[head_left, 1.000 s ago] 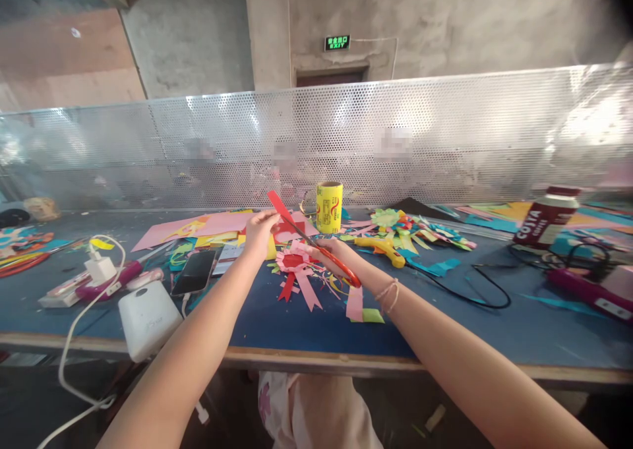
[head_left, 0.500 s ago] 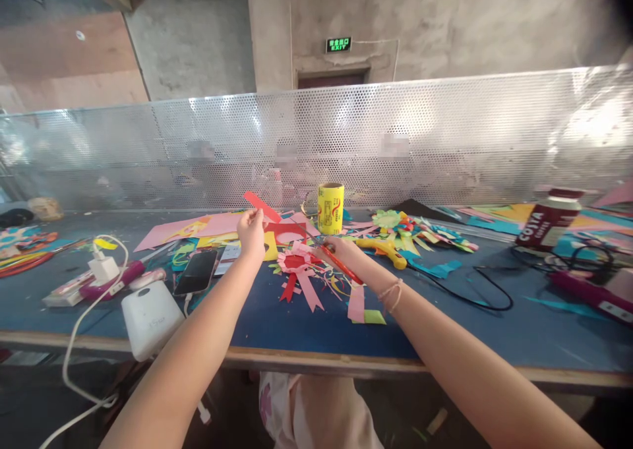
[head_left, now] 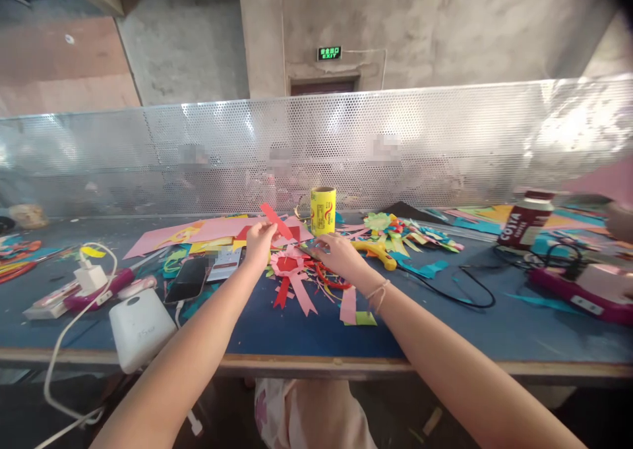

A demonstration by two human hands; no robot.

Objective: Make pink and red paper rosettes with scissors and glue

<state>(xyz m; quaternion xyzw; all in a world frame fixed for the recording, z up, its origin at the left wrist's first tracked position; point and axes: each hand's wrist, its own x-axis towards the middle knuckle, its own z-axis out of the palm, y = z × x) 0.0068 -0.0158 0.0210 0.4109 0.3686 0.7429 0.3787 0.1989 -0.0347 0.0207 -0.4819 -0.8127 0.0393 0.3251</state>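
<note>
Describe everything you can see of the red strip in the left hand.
The red strip is narrow, flat and straight-edged, plain red, and looks like paper. The left hand pinches it along its lower edge with its fingertips, seemingly clear of the table. It slants in view, one end up to the left, the other down to the right. The right hand does not touch it.

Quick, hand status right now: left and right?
Left hand: closed, pinching a red paper strip.
Right hand: at the red-handled scissors; whether it grips them cannot be told.
</note>
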